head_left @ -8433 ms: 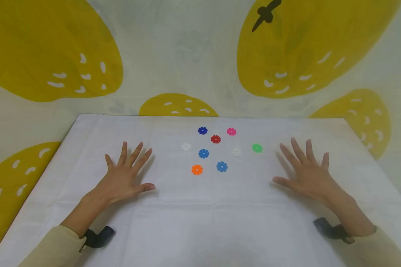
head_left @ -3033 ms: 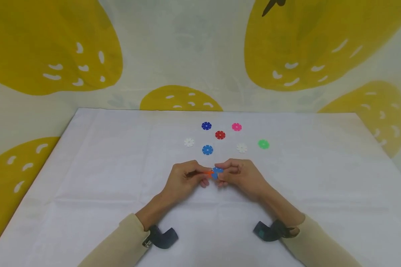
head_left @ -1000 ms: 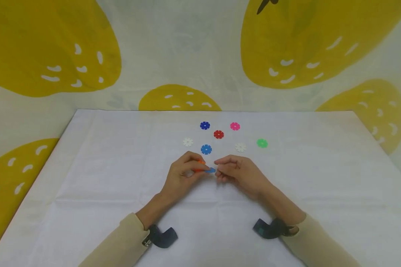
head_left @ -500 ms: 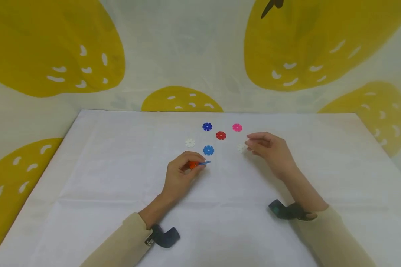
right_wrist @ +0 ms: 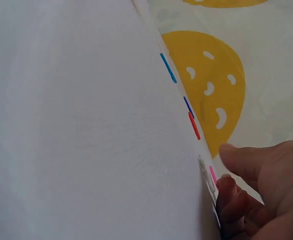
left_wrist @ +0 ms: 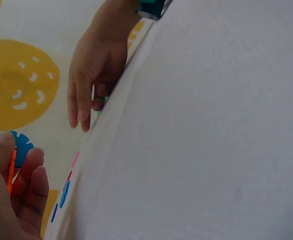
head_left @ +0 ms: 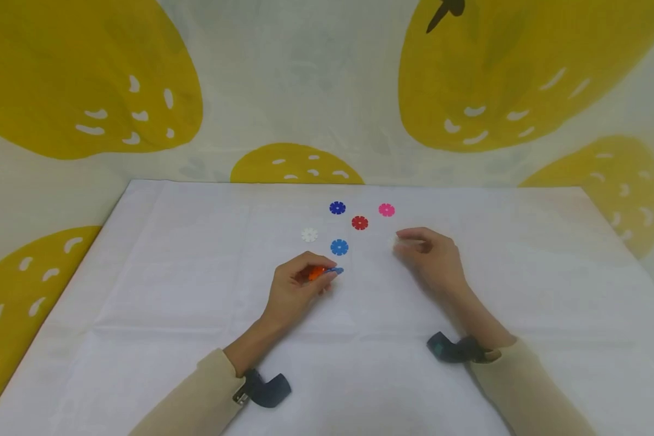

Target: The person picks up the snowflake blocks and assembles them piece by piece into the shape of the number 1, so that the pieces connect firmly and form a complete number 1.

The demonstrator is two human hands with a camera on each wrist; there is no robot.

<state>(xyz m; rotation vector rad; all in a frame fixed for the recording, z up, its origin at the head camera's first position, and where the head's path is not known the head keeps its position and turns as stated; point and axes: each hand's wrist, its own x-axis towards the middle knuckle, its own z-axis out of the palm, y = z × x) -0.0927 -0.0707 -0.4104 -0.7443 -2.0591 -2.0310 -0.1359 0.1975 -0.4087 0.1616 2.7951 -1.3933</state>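
My left hand (head_left: 293,286) pinches an orange notched plastic disc (head_left: 315,274) and a blue notched disc (head_left: 336,270) together. The two stand at an angle to each other and look slotted together; in the left wrist view the orange disc (left_wrist: 11,171) is edge-on beside the blue disc (left_wrist: 23,150). Over the right part of the table is my right hand (head_left: 436,259), thumb and forefinger apart. At its fingertips lies a white disc (right_wrist: 206,173), mostly covered in the head view. A green disc (left_wrist: 99,113) is partly hidden behind the right hand in the left wrist view.
Flat on the white table cover (head_left: 185,266) lie a light blue disc (head_left: 339,247), a red disc (head_left: 360,223), a dark blue disc (head_left: 337,208), a pink disc (head_left: 386,209) and another white disc (head_left: 309,235). A patterned cloth (head_left: 305,72) hangs behind.
Orange and blue discs left the table; both hands held them together, then the right hand let go. It moved right and away, then slightly back toward me, beside the white disc.
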